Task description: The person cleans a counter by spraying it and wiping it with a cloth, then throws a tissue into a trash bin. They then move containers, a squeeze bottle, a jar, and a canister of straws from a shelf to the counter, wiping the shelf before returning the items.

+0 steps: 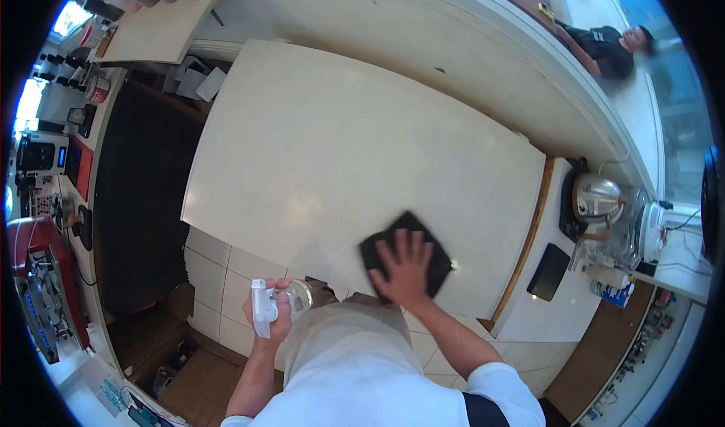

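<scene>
My right hand (405,265) lies flat with its fingers spread on a black cloth (375,247), pressing it against the white tabletop (355,140) near the front edge. In my left hand (279,310) is a clear spray bottle (300,297) with a white spray head, held beyond the table's front edge, above the tiled floor. My left fingers are wrapped round its neck. The cloth lies roughly as a diamond, with its corners showing around my right hand.
A metal kettle (598,198) and a black tablet-like object (549,271) stand on the right counter. A red machine (47,276) is at the far left. Beyond the back ledge, a person in dark clothing (608,49) sits at upper right.
</scene>
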A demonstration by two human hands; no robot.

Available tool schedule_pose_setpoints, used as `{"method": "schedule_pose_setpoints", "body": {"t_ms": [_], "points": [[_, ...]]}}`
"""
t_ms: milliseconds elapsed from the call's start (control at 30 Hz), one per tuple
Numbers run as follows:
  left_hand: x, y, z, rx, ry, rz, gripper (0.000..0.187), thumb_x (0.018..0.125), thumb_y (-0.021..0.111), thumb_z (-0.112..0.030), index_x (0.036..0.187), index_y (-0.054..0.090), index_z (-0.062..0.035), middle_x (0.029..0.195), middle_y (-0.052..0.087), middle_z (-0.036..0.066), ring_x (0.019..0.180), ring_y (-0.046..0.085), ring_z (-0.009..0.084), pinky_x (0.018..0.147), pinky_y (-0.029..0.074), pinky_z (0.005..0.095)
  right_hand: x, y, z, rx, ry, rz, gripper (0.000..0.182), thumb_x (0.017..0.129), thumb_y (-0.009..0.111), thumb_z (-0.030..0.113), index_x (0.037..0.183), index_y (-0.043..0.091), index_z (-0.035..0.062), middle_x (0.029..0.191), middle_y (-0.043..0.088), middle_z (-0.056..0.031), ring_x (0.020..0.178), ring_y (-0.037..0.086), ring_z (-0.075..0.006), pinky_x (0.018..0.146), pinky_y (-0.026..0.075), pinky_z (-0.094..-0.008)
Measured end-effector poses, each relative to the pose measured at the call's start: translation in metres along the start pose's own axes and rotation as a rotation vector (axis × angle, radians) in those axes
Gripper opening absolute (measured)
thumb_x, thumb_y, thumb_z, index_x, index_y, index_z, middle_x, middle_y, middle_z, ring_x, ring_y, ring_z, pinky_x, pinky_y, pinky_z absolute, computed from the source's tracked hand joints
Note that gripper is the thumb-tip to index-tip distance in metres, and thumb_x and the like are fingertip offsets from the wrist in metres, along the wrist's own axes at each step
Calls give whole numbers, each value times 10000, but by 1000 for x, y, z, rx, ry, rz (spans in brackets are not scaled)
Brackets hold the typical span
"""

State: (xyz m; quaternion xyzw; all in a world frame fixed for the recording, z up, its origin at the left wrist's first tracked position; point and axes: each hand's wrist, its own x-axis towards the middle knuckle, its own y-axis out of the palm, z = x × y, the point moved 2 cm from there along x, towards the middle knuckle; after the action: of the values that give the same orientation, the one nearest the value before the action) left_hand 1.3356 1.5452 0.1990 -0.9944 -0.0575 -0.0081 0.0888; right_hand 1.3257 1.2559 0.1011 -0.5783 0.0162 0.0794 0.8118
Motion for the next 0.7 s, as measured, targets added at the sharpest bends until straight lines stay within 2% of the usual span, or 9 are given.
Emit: {"method": "schedule_pose_setpoints", "body": {"t_ms": [67,133,200,300,400,433,500,600,700], "points": [[10,-11,5,20,-5,10,248,878,605,-5,1119,561,32,945,683,150,937,705,283,868,562,416,27,-14,-46,-133,152,-113,695,853,608,472,1461,484,158,1604,193,-263,1466,104,-533,1131,49,-709],[16,-27,12,34,-15,-7,240,880,610,-22,1109,567,32,940,688,151,927,710,287,859,564,417,83,-32,-82,-218,270,-245,698,895,580,457,1490,436,122,1590,217,-275,1456,140,-530,1136,71,-693],[21,-43,17,54,-27,-22,231,881,613,-33,1098,573,33,937,692,152,921,713,291,849,567,416,158,-39,-105,-246,337,-326,663,937,542,488,1491,431,141,1581,240,-263,1440,179,-533,1120,124,-707],[24,-69,22,97,-47,-44,218,878,610,-35,1083,582,34,939,693,153,916,715,293,837,570,412,279,-33,-100,-297,272,-414,672,942,490,561,1507,405,206,1564,307,-239,1436,212,-521,1117,153,-708],[29,-94,22,149,-41,-71,217,871,606,-24,1079,586,35,939,692,153,916,716,292,834,571,406,362,-18,-30,-298,165,-361,678,934,458,570,1507,407,213,1577,300,-217,1447,208,-506,1136,129,-691],[29,-101,23,157,-31,-84,221,869,605,-20,1082,584,35,937,690,151,917,715,290,834,571,404,376,-12,2,-330,135,-312,682,935,455,584,1518,388,238,1591,286,-194,1455,209,-488,1143,141,-680],[32,-110,25,151,-21,-103,231,866,602,-12,1091,580,36,938,687,149,922,715,289,834,570,401,383,4,67,-252,-4,-308,679,935,458,557,1520,393,217,1600,270,-191,1466,186,-484,1153,106,-677],[39,-120,27,125,-18,-104,246,865,599,-4,1107,571,35,946,682,148,932,712,291,838,568,400,343,31,151,-163,-242,-226,663,928,472,537,1503,422,209,1606,254,-193,1470,166,-489,1157,75,-680],[47,-126,34,111,-20,-98,252,867,598,-8,1114,565,32,955,678,150,940,710,294,845,564,400,257,47,200,-6,-467,-117,615,909,511,531,1431,523,207,1579,298,-200,1448,201,-498,1133,129,-699]]}}
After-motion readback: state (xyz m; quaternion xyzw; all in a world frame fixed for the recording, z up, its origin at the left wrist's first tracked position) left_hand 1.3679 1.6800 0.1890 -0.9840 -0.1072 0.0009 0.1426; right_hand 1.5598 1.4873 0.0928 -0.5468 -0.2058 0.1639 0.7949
